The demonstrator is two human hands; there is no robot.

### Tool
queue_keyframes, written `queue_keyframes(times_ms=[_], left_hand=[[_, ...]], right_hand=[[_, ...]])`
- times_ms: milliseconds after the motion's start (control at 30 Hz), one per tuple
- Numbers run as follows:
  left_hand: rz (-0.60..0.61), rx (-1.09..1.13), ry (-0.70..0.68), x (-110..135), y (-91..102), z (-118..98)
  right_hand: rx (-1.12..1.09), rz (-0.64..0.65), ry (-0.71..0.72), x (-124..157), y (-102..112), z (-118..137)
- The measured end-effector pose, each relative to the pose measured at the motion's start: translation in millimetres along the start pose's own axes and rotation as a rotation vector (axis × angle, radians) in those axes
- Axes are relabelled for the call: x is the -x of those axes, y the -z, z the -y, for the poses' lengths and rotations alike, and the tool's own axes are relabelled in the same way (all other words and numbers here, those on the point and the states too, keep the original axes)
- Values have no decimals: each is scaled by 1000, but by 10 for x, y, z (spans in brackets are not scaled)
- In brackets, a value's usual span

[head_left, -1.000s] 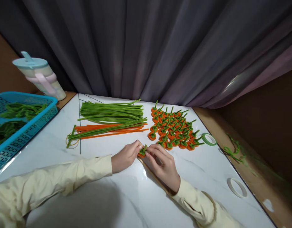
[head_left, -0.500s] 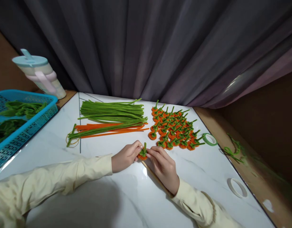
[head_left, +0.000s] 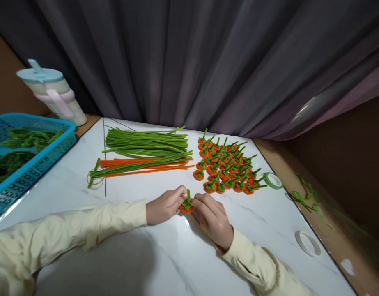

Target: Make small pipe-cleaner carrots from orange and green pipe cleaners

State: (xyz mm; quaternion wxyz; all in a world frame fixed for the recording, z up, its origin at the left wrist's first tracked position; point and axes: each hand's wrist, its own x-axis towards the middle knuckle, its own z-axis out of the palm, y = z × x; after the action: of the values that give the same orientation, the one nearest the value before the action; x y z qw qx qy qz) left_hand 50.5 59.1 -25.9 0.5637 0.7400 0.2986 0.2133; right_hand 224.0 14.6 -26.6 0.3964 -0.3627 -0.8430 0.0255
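Observation:
My left hand and my right hand meet over the white table, both pinching one small orange pipe-cleaner pumpkin with a green stem that sticks up between the fingertips. A thin wooden stick runs from the pumpkin back under my right hand. Just beyond lie several finished orange pumpkins in rows, and to their left a bundle of green pipe cleaners above orange pipe cleaners.
A blue basket with green pipe cleaners stands at the left edge, a lidded jug behind it. A green tape roll and a white tape roll lie at the right. Dark curtains hang behind.
The pumpkin's green stem has been turned from lying sideways to standing upright between my fingers. Both hands have stayed in place; the view has shifted slightly.

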Motion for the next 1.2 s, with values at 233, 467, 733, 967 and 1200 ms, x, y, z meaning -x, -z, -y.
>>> queue_keyframes(times_ms=[233,467,733,967,1200], left_hand=[[-73,-16,11,-9,11,8],[-69,-40,8,-11,6,8],[-66,-147,-55,8,-1,-5],[-29,-189,-81,17,6,-6],[29,-136,-66,20,37,-66]], right_hand=[[-65,33,-58,-7,44,-34],[53,32,-18,1,17,-17],[-54,41,-7,15,0,2],[-141,24,-32,15,3,5],[-110,73,19,27,6,-23]])
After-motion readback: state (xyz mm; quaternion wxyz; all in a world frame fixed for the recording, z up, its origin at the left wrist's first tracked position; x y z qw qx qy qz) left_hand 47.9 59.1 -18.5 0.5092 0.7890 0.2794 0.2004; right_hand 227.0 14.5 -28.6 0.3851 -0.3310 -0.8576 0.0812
